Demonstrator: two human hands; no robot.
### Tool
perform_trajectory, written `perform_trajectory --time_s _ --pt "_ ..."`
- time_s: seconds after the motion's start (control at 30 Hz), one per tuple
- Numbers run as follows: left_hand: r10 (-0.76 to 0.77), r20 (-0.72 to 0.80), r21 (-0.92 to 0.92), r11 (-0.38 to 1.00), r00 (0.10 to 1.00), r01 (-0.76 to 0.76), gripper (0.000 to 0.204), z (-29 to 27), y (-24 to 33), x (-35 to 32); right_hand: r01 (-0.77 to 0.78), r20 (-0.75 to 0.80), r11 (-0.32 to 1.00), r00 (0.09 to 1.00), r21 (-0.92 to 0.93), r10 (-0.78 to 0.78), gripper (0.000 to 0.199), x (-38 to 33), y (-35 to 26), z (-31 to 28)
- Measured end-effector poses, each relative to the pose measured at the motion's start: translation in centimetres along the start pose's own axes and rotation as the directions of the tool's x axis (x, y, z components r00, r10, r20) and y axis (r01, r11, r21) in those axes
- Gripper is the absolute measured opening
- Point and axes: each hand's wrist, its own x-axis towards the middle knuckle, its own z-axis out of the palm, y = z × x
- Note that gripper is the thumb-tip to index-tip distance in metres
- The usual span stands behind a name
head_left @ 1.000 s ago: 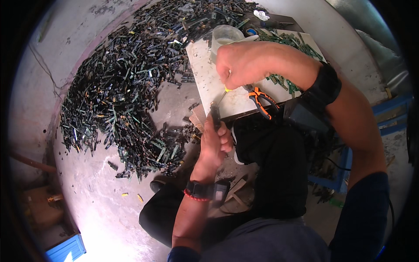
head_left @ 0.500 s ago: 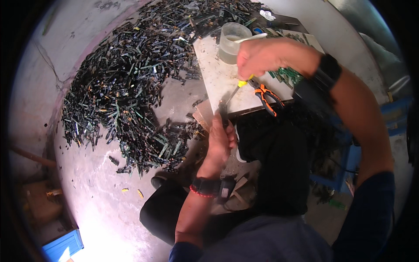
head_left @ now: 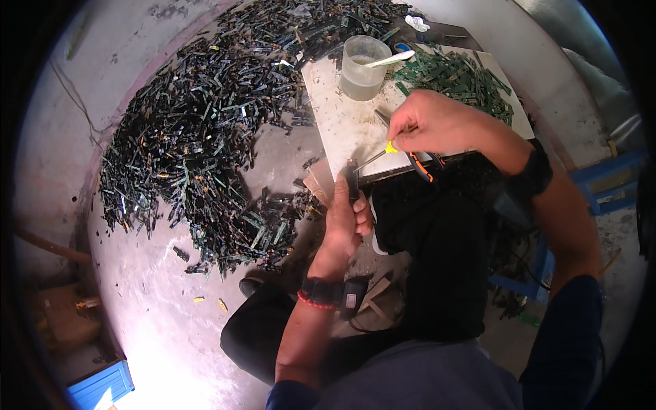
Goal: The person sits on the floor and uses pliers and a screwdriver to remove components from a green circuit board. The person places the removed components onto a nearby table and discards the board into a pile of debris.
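My left hand (head_left: 347, 220) is closed around a small dark oblong piece (head_left: 352, 183), held upright with its top end showing above the thumb. In my right hand (head_left: 432, 124) is a screwdriver (head_left: 373, 160) with a yellow handle end and a thin metal shaft. Its tip meets the upper end of the dark piece. Beneath my right hand lie pliers (head_left: 425, 166) with orange and black handles, partly covered, on the white board (head_left: 335, 116).
On the board stand a clear plastic cup (head_left: 363, 72) of cloudy liquid, a white stick (head_left: 391, 59) across its rim, and a heap of green strips (head_left: 459, 76). A large pile of dark pieces (head_left: 198, 150) covers the floor at left. A blue frame (head_left: 608, 181) stands at right.
My right hand has swung down and to the right, so the screwdriver now lies at a flatter angle. The green strips show more fully. My left hand stays nearly in place.
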Motion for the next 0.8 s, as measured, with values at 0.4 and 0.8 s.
perform_trajectory --time_s 0.4,0.8 --pt "-0.015 0.035 -0.049 0.999 0.999 0.017 0.056 -0.2 0.1 -0.1 -0.088 -0.509 0.982 0.861 -0.170 -0.011 0.017 -4.9 -0.8 4.0" --pt "-0.053 0.054 -0.067 0.996 0.997 0.056 0.055 -0.1 0.7 -0.7 -0.049 -0.794 0.997 0.607 -0.053 -0.012 0.024 -1.9 -0.5 9.8"
